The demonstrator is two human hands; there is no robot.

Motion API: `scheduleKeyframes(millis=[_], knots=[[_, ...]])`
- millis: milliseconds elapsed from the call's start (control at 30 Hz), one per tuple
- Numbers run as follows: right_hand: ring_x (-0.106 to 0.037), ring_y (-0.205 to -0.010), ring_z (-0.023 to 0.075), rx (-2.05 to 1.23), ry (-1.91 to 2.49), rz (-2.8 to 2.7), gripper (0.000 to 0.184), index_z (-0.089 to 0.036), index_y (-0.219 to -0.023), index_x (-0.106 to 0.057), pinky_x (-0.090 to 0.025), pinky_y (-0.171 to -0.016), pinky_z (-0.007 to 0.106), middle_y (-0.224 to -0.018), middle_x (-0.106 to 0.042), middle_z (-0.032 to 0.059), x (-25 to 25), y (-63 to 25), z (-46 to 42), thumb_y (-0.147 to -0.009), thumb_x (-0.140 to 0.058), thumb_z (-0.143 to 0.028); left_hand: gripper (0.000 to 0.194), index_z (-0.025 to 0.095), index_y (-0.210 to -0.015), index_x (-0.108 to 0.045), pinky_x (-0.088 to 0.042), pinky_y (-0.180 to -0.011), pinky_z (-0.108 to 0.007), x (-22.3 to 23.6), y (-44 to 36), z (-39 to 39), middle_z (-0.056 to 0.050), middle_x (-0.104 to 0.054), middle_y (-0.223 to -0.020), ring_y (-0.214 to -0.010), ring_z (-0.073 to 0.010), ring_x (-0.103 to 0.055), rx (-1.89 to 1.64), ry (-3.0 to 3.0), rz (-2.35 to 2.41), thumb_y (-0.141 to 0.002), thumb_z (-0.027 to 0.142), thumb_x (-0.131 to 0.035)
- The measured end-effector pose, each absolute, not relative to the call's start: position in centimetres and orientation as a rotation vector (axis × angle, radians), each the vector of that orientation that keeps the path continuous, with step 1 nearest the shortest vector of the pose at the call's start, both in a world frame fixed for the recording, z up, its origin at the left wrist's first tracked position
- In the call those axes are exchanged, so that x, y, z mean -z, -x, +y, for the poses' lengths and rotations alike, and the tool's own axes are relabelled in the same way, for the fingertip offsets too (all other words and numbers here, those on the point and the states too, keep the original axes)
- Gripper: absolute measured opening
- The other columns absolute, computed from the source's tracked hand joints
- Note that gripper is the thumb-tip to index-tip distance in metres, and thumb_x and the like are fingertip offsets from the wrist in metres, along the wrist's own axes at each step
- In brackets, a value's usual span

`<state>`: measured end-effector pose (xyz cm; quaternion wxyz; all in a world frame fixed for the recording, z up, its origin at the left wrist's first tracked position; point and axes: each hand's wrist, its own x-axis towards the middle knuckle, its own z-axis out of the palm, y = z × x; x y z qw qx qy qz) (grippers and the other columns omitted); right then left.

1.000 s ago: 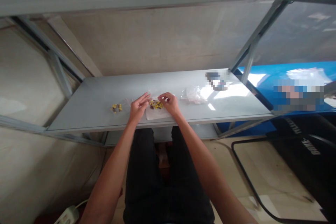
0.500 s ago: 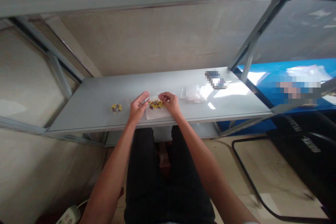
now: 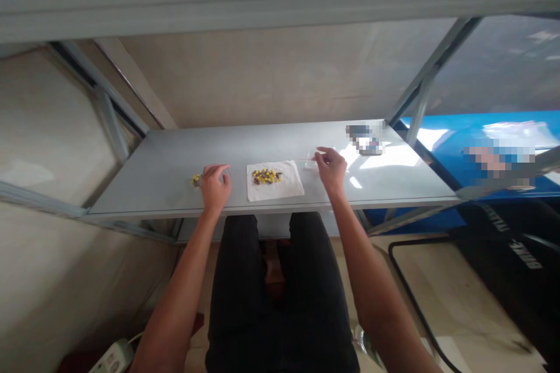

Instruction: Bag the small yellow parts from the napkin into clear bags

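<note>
On the metal shelf (image 3: pixel 151 183), my open left grip (image 3: pixel 214 186) half-hides yellow beads (image 3: pixel 195 180); whether my right grip (image 3: pixel 331 168) holds the clear plastic bag (image 3: pixel 317 158), I can't tell.

Yellow and dark pieces (image 3: pixel 265 176) are heaped on a white paper sheet (image 3: pixel 289 186); a smaller heap (image 3: pixel 196 180) lies by the left hand (image 3: pixel 214 186); a clear plastic bag (image 3: pixel 324 158) is pinched by the right hand (image 3: pixel 331 169).

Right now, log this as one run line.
Left hand: beside yellow-brown pile | right hand: on clear plastic bag | white paper sheet: yellow-brown pieces
</note>
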<state>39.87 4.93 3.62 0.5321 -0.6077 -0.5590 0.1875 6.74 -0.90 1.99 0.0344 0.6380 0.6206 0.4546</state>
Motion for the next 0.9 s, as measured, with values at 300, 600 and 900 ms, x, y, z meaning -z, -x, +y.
scheduleKeyframes(millis=[300, 600, 900], knots=[[-0.068, -0.091, 0.0313, -0.042, 1.855, -1.316, 0.032, -0.015, -0.113, -0.073, -0.049, -0.081, 0.046, -0.117, -0.065, 0.023, -6.3, -42.8, 3.6, -0.084, -0.065, -0.027, 0.016, 0.022, -0.085, -0.076, -0.046, -0.097, -0.051, -0.2, -3.6, -1.6, -0.009, -0.078, -0.096, -0.1, -0.0318, -0.064, -1.313, -1.961, 2.164, -0.084, 0.019, -0.06], [-0.069, -0.07, 0.017, -0.819, 1.146, -1.843, 0.014, -0.019, -0.081, -0.074, -0.048, -0.068, 0.024, -0.077, -0.077, 0.0046, -4.6, -21.5, -0.1, -0.088, -0.067, -0.029, 0.02, 0.023, -0.09, -0.08, -0.049, -0.096, -0.046, -1.2, -3.1, -2.9, -0.007, -0.077, -0.099, -0.098, -0.0254, -0.067, -1.615, -2.054, 1.772, -0.093, 0.035, -0.064], [-0.069, -0.065, 0.0153, -1.139, 1.006, -1.648, 0.015, -0.017, -0.079, -0.07, -0.049, -0.065, 0.023, -0.071, -0.075, 0.0044, -1.7, -19.1, 0.8, -0.087, -0.061, -0.026, 0.02, 0.025, -0.095, -0.08, -0.05, -0.095, -0.043, -1.0, -2.8, -3.0, -0.007, -0.073, -0.099, -0.099, -0.024, -0.062, -1.576, -2.044, 1.762, -0.095, 0.036, -0.063]])
